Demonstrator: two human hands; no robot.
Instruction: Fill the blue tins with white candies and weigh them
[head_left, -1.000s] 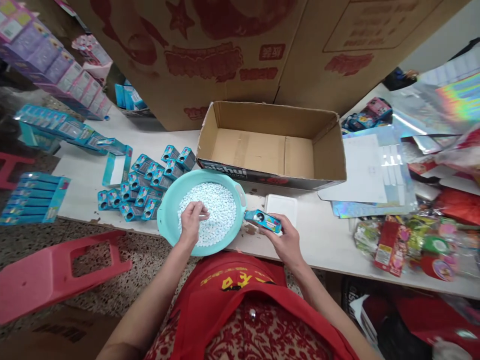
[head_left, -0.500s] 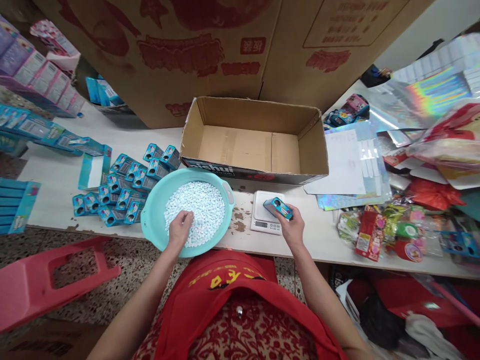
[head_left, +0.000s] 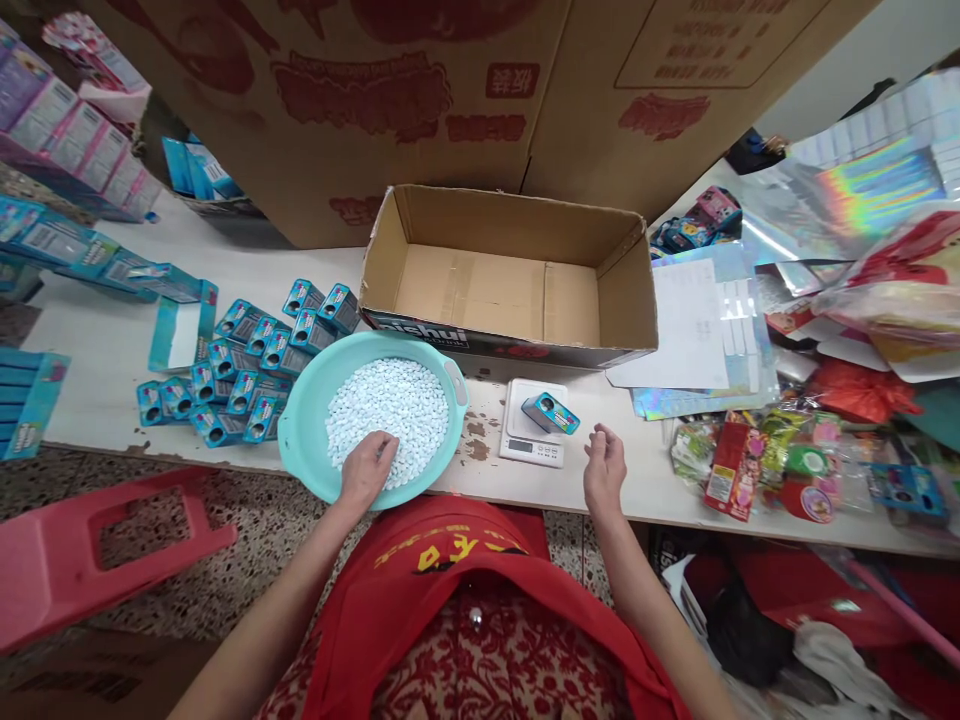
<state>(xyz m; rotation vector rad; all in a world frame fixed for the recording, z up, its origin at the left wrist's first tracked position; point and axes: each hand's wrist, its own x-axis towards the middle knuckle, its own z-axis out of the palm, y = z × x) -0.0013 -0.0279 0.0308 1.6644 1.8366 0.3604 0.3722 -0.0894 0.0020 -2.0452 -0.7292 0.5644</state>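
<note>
My left hand [head_left: 370, 466] is over the small white pellets [head_left: 390, 410] heaped in a turquoise plastic basin [head_left: 301, 430]. Its fingers are curled together, and whatever they hold is hidden. A small blue box [head_left: 551, 413] with a round dark hole in its end lies tilted on a white digital scale [head_left: 517, 446]. Just right of the scale, my right hand [head_left: 604, 468] is apart from the box, fingers a little spread and nothing in them. Several similar blue boxes [head_left: 244, 365] stand grouped left of the basin.
An open cardboard box [head_left: 502, 290] sits behind the basin and scale, against big cartons [head_left: 450, 90]. White paper sheets [head_left: 686, 325] and wrapped packets [head_left: 739, 468] lie to the right. A red plastic stool [head_left: 112, 550] stands at lower left.
My right hand has let go of the blue box, leaving it on the scale, and moved slightly right. My left hand has shifted a little within the basin.
</note>
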